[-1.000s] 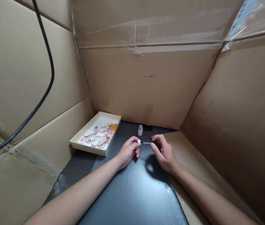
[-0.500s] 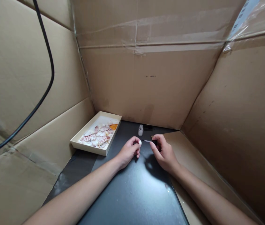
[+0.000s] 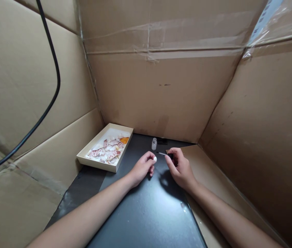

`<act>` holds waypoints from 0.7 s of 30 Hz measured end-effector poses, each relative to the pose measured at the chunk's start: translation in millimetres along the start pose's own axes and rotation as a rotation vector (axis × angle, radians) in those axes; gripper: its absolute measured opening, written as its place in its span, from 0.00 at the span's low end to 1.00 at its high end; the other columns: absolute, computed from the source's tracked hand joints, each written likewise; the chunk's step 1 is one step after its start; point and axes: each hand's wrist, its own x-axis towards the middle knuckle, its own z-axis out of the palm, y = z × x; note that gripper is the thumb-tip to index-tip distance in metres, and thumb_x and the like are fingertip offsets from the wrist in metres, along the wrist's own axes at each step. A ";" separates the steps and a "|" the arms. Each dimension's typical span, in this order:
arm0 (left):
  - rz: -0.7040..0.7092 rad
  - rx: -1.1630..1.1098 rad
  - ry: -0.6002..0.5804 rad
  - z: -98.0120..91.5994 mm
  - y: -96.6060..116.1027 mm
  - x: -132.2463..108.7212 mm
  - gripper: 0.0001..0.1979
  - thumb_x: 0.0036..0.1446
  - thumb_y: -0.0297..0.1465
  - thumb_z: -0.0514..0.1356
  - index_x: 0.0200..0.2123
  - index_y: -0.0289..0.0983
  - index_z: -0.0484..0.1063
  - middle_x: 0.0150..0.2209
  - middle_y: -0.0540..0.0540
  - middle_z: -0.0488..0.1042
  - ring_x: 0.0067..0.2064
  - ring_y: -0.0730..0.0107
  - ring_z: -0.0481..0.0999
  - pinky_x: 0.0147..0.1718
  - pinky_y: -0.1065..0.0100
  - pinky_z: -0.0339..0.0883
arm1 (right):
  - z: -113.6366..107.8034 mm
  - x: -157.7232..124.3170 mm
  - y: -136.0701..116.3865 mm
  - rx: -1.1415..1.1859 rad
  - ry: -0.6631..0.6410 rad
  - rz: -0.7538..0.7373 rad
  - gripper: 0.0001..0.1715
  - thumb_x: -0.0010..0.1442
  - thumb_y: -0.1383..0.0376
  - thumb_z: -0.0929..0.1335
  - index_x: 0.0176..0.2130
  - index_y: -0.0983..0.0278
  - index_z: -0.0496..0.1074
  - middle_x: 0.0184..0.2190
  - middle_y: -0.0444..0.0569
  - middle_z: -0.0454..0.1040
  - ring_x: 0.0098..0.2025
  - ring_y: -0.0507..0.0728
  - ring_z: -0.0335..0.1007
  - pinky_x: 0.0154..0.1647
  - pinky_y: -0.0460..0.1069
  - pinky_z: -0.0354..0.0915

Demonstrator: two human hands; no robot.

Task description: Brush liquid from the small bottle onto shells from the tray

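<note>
My left hand [image 3: 142, 167] rests on the black mat [image 3: 146, 210] with its fingers curled, pinching a small white shell [image 3: 155, 159] between thumb and forefinger. My right hand [image 3: 179, 168] is closed on the dark cap of a thin brush [image 3: 164, 154], whose tip points left and sits a little apart from the shell. A small clear bottle [image 3: 154, 143] stands open on the mat just behind both hands.
A shallow cream tray [image 3: 91, 161] with several pink-and-white shells and an orange piece lies at the left of the mat. Cardboard walls enclose the space on all sides. A black cable [image 3: 50, 100] hangs across the left wall.
The brush tip has pulled away from the shell and lifted slightly toward the bottle. My left hand has stayed put, shell still pinched.
</note>
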 end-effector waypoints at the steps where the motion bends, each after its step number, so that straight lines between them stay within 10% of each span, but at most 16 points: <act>1: -0.006 0.032 0.002 1.2 1.0 -0.2 0.09 0.53 0.36 0.57 0.31 0.39 0.59 0.17 0.57 0.58 0.19 0.78 0.58 0.19 0.77 0.55 | 0.5 1.0 1.7 0.036 0.036 0.031 0.11 0.64 0.58 0.62 0.42 0.61 0.61 0.24 0.40 0.64 0.23 0.51 0.61 0.26 0.46 0.58; 6: -0.037 0.338 -0.092 -1.3 41.7 -11.0 0.04 0.53 0.32 0.55 0.29 0.39 0.63 0.19 0.54 0.58 0.20 0.77 0.58 0.20 0.75 0.51 | 2.4 4.3 8.1 0.130 0.119 0.118 0.12 0.64 0.57 0.62 0.43 0.61 0.60 0.25 0.41 0.63 0.24 0.51 0.59 0.26 0.46 0.57; 10: 0.339 0.936 0.051 -35.7 101.8 -24.4 0.03 0.52 0.31 0.56 0.29 0.38 0.67 0.33 0.47 0.68 0.32 0.73 0.65 0.32 0.72 0.59 | 4.1 3.1 8.0 0.174 0.092 0.118 0.12 0.64 0.57 0.63 0.43 0.62 0.61 0.29 0.43 0.66 0.27 0.52 0.61 0.29 0.47 0.59; 15: 0.095 1.472 0.385 -101.9 127.6 -22.2 0.08 0.55 0.32 0.51 0.34 0.36 0.67 0.36 0.44 0.70 0.34 0.68 0.68 0.32 0.70 0.58 | 5.4 2.4 7.3 0.182 0.071 0.116 0.12 0.64 0.56 0.63 0.42 0.61 0.60 0.28 0.42 0.64 0.26 0.52 0.59 0.28 0.46 0.58; 21: -0.152 1.700 0.374 -134.3 107.8 -12.0 0.11 0.54 0.30 0.50 0.37 0.35 0.70 0.40 0.39 0.72 0.37 0.63 0.71 0.32 0.69 0.58 | 6.4 2.6 8.9 0.171 0.056 0.114 0.12 0.64 0.56 0.63 0.42 0.61 0.60 0.28 0.42 0.65 0.26 0.52 0.59 0.28 0.46 0.57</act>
